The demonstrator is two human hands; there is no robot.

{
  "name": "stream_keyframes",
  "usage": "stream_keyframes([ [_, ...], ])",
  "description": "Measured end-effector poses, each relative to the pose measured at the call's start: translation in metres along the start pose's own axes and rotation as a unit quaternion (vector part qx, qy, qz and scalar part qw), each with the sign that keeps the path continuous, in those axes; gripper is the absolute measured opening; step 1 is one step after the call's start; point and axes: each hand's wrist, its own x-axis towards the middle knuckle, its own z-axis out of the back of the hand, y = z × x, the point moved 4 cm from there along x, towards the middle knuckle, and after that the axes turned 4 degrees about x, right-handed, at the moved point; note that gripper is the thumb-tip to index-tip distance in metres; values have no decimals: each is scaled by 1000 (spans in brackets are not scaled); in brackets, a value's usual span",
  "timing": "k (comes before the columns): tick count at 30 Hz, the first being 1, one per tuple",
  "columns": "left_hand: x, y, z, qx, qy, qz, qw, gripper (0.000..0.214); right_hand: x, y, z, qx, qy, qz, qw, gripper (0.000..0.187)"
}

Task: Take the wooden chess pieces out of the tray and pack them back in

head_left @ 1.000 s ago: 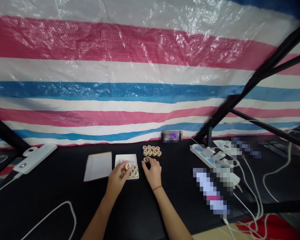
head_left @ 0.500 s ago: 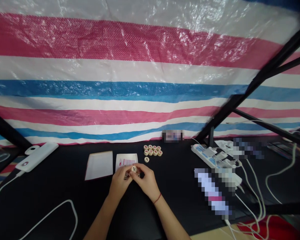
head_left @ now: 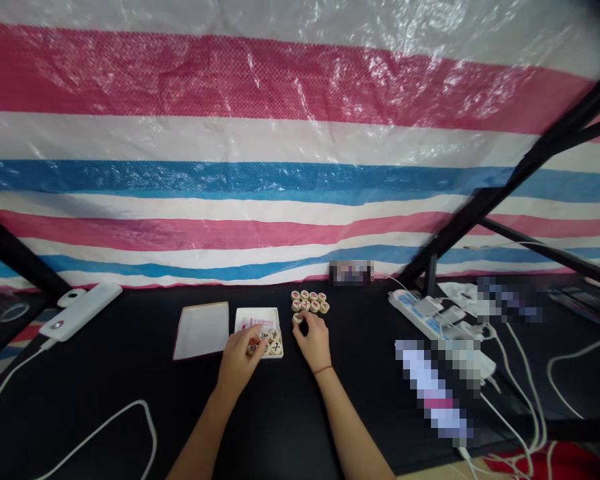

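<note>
Round wooden Chinese chess pieces lie in a small white box (head_left: 281, 325), toward its near side. My left hand (head_left: 240, 353) reaches over the box's left part, thumb and fingers pinched around a Chinese chess piece (head_left: 264, 335). Right of the box, my right hand (head_left: 314, 340) is down at the table with its fingers closed, beside a black-marked piece (head_left: 297, 319). Those fingers hide most of what they hold, seemingly another Chinese chess piece. Just beyond are two rows of red-marked pieces (head_left: 306, 305).
An open white box lid (head_left: 201, 331) lies left of the box. A white device with a cable (head_left: 83, 312) sits farther left. To the right are a power strip (head_left: 420, 317) with plugs and cables, and a blurred phone-like object (head_left: 433, 390). A striped sheet (head_left: 230, 233) hangs behind.
My hands have moved apart. The right one went from the box to the black-marked piece at the right; the left stayed over the box, where more pieces now show.
</note>
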Motion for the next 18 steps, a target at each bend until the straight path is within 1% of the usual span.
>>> stream_keyframes([
  [4,1,-1,0,-8,4,11,1000,24,3,-1,-2,-11,8,-3,1000,16],
  [8,2,-3,1,2,2,1,1000,23,6,-3,-3,-12,11,-2,1000,16],
  [9,3,-2,1,11,1,1,1000,23,6,-1,-1,-8,0,4,1000,17],
  [11,4,0,3,43,-3,9,999,22,5,5,5,8,-43,24,999,18],
  [12,5,2,5,66,-7,21,998,22,3,10,9,23,-60,37,997,18],
  [13,6,5,7,96,-13,39,995,23,1,16,11,42,-62,49,996,19],
  [14,8,8,9,129,-15,62,990,23,-1,23,12,61,-44,62,995,19],
  [16,13,13,13,192,0,105,976,25,-6,37,8,81,45,88,992,25],
  [18,18,14,15,234,44,117,964,25,-12,48,3,67,140,105,982,44],
])
